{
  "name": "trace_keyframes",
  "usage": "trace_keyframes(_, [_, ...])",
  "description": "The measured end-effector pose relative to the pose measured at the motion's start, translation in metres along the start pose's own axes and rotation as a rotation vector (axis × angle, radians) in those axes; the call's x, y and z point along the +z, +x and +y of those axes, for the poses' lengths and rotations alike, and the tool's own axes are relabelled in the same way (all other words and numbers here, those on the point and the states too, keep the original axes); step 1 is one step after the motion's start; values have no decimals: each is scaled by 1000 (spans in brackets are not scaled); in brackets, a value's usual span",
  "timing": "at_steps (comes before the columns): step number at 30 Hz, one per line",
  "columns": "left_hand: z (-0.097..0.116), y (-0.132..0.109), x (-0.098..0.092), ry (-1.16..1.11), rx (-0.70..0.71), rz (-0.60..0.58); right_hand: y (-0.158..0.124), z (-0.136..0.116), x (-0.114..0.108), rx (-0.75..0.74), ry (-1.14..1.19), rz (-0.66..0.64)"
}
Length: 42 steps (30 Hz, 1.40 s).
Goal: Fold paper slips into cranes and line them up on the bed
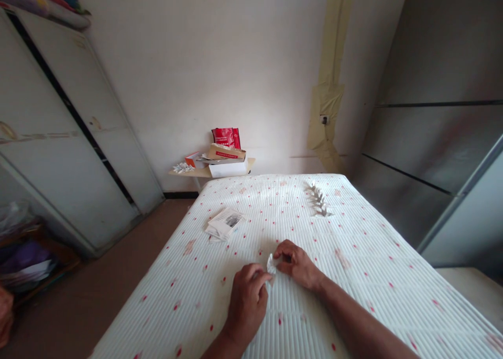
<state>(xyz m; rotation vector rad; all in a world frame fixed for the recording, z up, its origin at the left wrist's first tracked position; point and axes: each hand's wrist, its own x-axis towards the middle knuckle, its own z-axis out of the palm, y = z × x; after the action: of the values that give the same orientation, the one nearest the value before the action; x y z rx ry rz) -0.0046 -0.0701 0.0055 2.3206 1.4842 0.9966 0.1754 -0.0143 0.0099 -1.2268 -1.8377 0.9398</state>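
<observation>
1. Pinching small white paper piece point(271, 264) in narrow grip between left hand point(247, 294) and right hand point(297, 264).
2. Held low over bed point(283, 217).
3. Apparently mid-shaping; calls for steadying one side while creasing another.

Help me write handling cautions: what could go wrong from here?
The small white piece sits at the fingertips of the left hand and right hand; it looks thin, so a hard pinch might crease it. The sheets are piled unevenly and could slide if bumped. The row of pointed shapes rests on the ridged cover, so a tug there might disturb it.
</observation>
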Motion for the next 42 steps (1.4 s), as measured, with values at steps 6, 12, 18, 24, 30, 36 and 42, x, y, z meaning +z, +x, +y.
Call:
trace_keyframes(6, [-2,-2,3,89,2,-17,-9,-12,5,-114,-99,-29])
trace_keyframes(12, [-2,-1,4,106,-13,-10,-12,-12,7,-203,-227,-58])
trace_keyframes(18, [-3,4,3,41,-76,3,-12,-12,10,-173,-310,-26])
trace_keyframes(24, [-5,12,3,14,-111,-21,-13,-15,7,-163,-192,-50])
trace_keyframes(30, [-11,14,1,-47,-164,-26,-15,5,-14,-89,95,-23])
trace_keyframes(36, [7,22,-4,95,-249,-101,-10,17,-23,-58,194,51])
trace_keyframes(42, [16,32,2,180,-260,-130,-11,12,-19,-115,166,34])
